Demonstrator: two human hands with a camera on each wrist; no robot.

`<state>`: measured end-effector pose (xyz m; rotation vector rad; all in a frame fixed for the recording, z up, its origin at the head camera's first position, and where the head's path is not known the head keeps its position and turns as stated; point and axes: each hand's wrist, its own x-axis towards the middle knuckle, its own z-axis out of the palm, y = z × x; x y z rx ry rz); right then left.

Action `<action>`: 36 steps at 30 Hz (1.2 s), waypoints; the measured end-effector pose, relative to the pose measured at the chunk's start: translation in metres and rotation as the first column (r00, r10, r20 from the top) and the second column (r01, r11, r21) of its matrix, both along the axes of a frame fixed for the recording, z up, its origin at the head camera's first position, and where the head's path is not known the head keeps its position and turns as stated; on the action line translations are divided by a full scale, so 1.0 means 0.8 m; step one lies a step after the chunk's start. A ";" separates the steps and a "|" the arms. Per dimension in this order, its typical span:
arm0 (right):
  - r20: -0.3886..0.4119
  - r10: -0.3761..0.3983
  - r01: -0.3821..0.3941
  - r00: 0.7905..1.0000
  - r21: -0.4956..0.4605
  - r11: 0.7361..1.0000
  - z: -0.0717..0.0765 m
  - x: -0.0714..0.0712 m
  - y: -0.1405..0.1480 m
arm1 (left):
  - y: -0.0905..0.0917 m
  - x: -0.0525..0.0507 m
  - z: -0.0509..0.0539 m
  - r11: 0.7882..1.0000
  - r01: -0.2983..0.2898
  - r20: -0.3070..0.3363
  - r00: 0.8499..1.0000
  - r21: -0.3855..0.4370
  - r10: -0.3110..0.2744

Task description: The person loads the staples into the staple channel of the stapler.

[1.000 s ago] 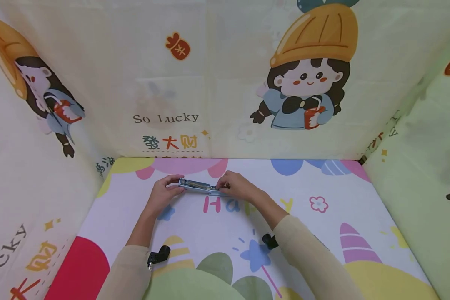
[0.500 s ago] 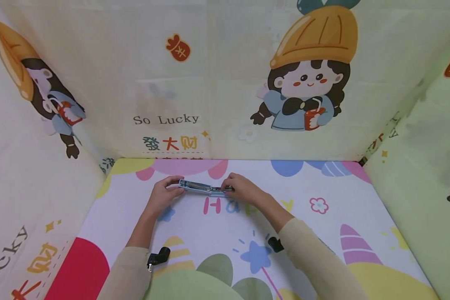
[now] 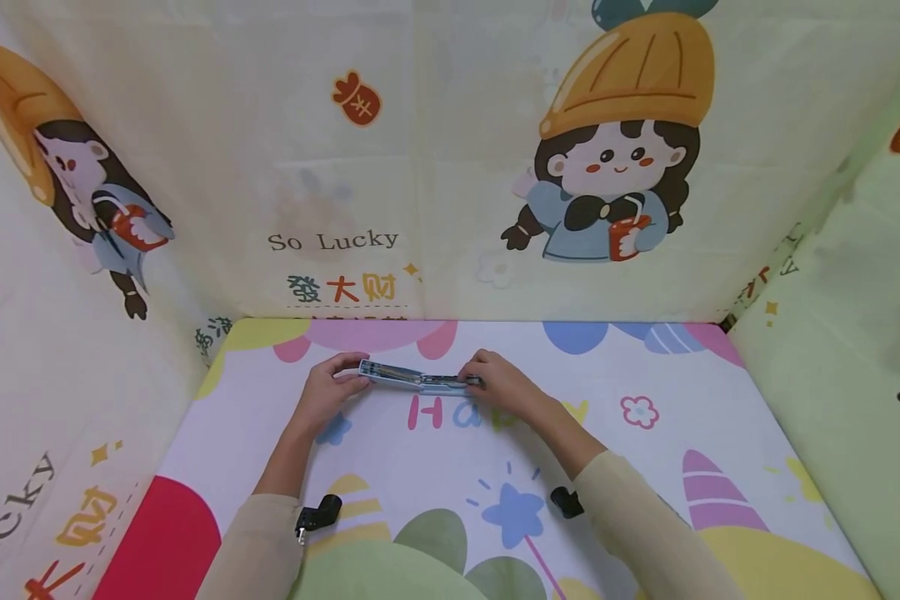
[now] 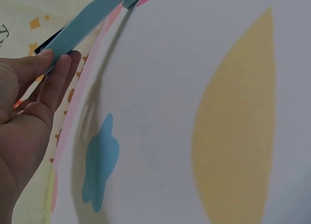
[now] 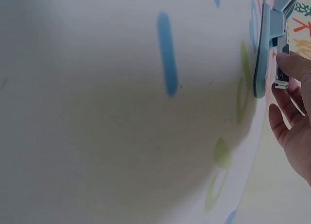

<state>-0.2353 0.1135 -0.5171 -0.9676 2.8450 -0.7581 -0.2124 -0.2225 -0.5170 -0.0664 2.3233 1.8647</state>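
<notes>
A light blue stapler (image 3: 393,376), opened wide, is held a little above the table in the head view. My left hand (image 3: 326,390) pinches the end of its raised cover between thumb and fingers. That blue cover (image 4: 90,24) slants across the top of the left wrist view. My right hand (image 3: 504,386) pinches the far end of the stapler's metal staple magazine (image 5: 282,71), thumb on one side and fingers on the other. Beside the magazine runs the blue base (image 5: 262,59), with a gap between them at the tip. The fingers hide part of the magazine.
A white table (image 3: 420,467) with colourful printed shapes lies under both hands. Behind it stands a printed cloth wall (image 3: 450,167), and similar cloth walls rise at left and right. Black wrist cameras (image 3: 318,512) sit on both beige sleeves.
My right hand has moved to the right, along the stapler's base towards its tip, still pinching. More of the magazine shows left of its fingers. The left hand has stayed almost still.
</notes>
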 end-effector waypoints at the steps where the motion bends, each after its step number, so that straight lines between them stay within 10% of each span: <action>1: -0.001 -0.001 0.001 1.000 -0.006 1.000 0.000 0.001 0.001 | 0.000 0.000 0.001 1.000 -0.002 0.002 1.000 0.001 0.002; 36: 0.206 -0.216 0.227 0.954 -0.030 0.973 -0.013 0.010 0.021 | 0.005 0.000 0.009 0.999 0.022 -0.006 1.000 0.042 -0.021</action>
